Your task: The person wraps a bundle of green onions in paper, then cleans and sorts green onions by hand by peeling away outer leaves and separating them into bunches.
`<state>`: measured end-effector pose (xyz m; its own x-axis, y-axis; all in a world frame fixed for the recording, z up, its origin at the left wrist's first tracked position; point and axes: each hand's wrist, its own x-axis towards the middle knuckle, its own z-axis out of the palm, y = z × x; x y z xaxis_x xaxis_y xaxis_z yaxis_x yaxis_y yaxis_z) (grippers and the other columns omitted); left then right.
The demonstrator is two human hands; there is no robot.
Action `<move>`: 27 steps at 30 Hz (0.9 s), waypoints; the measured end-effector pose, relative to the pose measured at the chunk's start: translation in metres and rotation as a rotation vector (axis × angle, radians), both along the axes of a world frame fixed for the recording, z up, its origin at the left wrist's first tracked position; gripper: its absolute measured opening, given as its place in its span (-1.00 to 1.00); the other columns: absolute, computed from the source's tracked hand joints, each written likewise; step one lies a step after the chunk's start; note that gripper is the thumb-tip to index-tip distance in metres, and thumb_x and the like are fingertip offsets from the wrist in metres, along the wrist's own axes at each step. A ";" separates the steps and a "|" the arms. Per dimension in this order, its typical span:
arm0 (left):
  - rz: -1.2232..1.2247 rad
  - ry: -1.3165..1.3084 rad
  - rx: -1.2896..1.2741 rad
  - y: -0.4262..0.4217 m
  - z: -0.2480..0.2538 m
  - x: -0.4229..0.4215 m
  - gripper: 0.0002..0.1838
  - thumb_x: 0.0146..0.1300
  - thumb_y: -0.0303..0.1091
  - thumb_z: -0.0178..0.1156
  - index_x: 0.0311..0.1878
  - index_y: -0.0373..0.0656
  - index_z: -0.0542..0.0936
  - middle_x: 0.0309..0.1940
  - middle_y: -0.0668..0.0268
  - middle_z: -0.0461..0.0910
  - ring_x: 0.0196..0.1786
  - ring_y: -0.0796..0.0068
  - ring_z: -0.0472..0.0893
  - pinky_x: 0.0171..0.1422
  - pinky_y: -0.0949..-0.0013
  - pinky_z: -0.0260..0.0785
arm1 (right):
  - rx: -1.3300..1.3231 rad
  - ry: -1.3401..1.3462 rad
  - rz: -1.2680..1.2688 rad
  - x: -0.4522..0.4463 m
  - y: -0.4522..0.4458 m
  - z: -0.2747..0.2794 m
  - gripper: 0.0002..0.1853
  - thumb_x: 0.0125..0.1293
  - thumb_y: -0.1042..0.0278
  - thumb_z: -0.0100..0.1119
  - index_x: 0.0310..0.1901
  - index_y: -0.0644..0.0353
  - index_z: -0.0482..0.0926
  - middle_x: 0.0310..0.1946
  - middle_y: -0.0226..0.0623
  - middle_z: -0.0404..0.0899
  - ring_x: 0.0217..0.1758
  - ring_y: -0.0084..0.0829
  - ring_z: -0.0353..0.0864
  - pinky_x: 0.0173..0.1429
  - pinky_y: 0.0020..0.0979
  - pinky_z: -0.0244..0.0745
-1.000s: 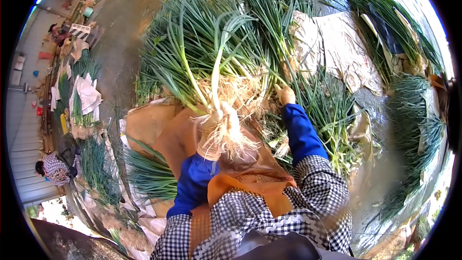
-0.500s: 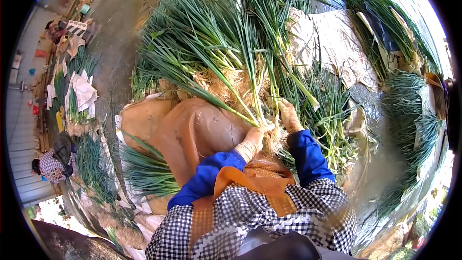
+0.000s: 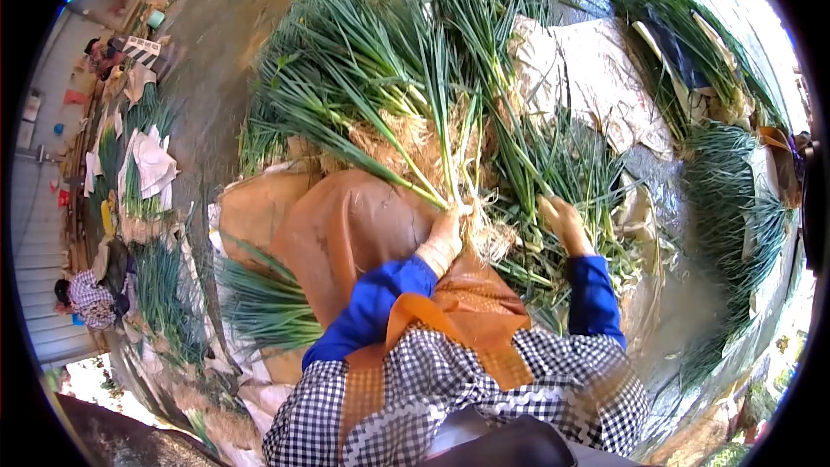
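My left hand (image 3: 445, 233) is closed around a small bunch of green onions (image 3: 424, 180), gripping it just above the pale roots (image 3: 489, 229). The green tops of the bunch fan away from me across the larger heap of green onions (image 3: 346, 60). To the right, my right hand (image 3: 566, 223) is apart from the bunch, over loose leaves and stalks (image 3: 588, 173). Its fingers are curled in at the lower end of a pale stalk; what they pinch is hidden.
A brown apron or sheet (image 3: 346, 225) covers my lap. More green onions (image 3: 264, 298) lie at my left. Pale sacking (image 3: 605, 69) is spread beyond the right-hand pile, and another row of green onions (image 3: 722, 207) lies far right. A person (image 3: 91, 298) sits at far left.
My right hand has moved right and a little toward me, away from the bunch to the loose leaves. My left hand keeps its grip and has shifted slightly left.
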<state>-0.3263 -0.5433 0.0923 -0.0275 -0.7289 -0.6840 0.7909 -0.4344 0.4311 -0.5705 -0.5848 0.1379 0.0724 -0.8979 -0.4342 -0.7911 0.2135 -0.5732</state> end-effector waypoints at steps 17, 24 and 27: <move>-0.156 0.062 0.075 0.005 0.012 0.003 -0.80 0.12 -0.46 0.21 -0.16 -0.24 0.54 -0.39 0.31 0.57 -0.41 0.45 0.54 -0.34 0.43 0.44 | -0.073 0.700 0.002 -0.039 0.002 -0.048 -0.59 0.22 0.06 0.09 -0.01 0.15 0.42 -0.17 -0.25 0.53 -0.26 -0.41 0.58 -0.23 -0.41 0.57; -0.228 0.041 -0.026 0.006 -0.004 0.002 -0.81 0.16 -0.48 0.16 -0.14 -0.19 0.48 -0.38 0.35 0.51 -0.35 0.50 0.52 -0.31 0.48 0.43 | 0.231 -0.833 -0.001 0.138 -0.071 -0.036 -0.45 0.29 0.02 0.03 0.11 0.35 0.36 -0.05 -0.22 0.51 -0.01 -0.47 0.46 0.05 -0.41 0.37; -0.179 0.056 -0.015 0.003 -0.006 0.009 -0.77 0.15 -0.51 0.15 -0.10 -0.19 0.48 -0.35 0.32 0.52 -0.34 0.48 0.53 -0.28 0.43 0.45 | -0.049 -0.302 0.256 0.142 -0.065 -0.032 -0.63 0.32 0.13 -0.02 -0.12 0.31 0.53 -0.36 -0.21 0.59 -0.28 -0.47 0.52 -0.16 -0.38 0.40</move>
<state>-0.3174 -0.5403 0.0864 -0.1951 -0.7189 -0.6672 0.7244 -0.5642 0.3961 -0.4284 -0.6494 0.1057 0.4142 -0.8534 -0.3164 -0.6095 -0.0019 -0.7928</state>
